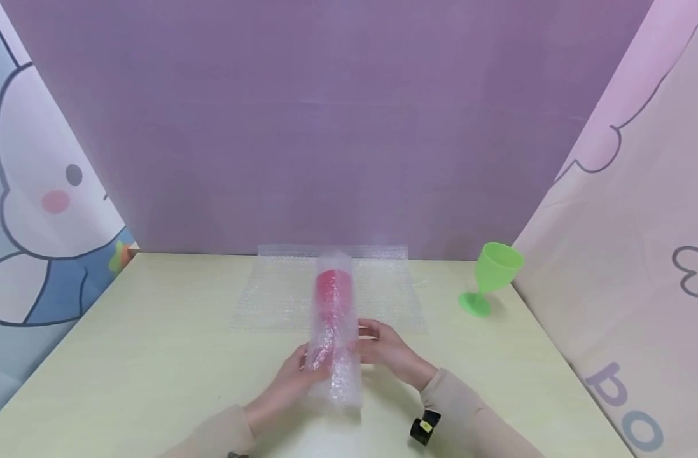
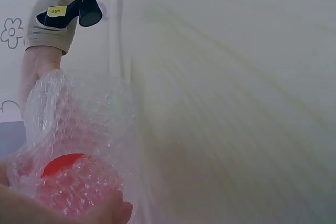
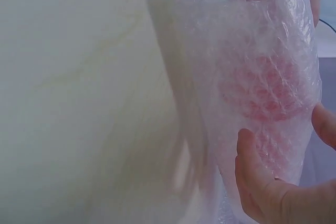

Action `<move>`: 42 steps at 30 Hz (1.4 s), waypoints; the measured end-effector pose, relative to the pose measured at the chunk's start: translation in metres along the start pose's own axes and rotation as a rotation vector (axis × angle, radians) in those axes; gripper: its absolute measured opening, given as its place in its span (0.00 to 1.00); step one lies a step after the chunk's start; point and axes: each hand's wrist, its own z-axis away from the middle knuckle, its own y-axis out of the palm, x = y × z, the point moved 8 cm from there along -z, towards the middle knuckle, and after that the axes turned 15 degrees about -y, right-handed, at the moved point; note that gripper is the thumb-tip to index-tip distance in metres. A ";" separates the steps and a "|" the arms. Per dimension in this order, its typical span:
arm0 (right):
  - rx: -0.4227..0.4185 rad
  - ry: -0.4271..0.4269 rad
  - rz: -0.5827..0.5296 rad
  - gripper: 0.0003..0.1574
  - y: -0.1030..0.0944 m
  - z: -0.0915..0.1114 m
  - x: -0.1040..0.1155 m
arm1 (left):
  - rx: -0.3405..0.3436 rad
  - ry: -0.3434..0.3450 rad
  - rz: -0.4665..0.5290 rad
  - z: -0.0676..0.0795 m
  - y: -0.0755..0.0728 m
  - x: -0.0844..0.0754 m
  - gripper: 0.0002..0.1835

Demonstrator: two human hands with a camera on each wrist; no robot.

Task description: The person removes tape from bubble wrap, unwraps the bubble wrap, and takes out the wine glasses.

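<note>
A red cup (image 1: 334, 289) shows through a roll of bubble wrap (image 1: 343, 381) in the head view. Its red rim (image 2: 63, 164) appears inside the roll's end in the left wrist view. My left hand (image 1: 294, 380) grips the near left part of the roll, thumb over the top. From the right side, my right hand (image 1: 391, 352) holds the roll with thumb and fingers around it, as the right wrist view also shows. The wrap blurs the cup's outline and covers parts of the fingers. Beyond the roll, a flat bubble wrap sheet (image 1: 274, 292) lies on the table.
A green goblet (image 1: 497, 267) stands at the table's (image 1: 125, 337) back right. Behind the table rises a purple panel (image 1: 337, 127). Printed cloths, one with a cartoon figure (image 1: 45, 159), hang at both sides.
</note>
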 end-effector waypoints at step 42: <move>-0.008 0.004 0.052 0.42 -0.010 0.007 -0.009 | 0.060 0.380 -0.674 -0.086 -0.009 -0.067 0.57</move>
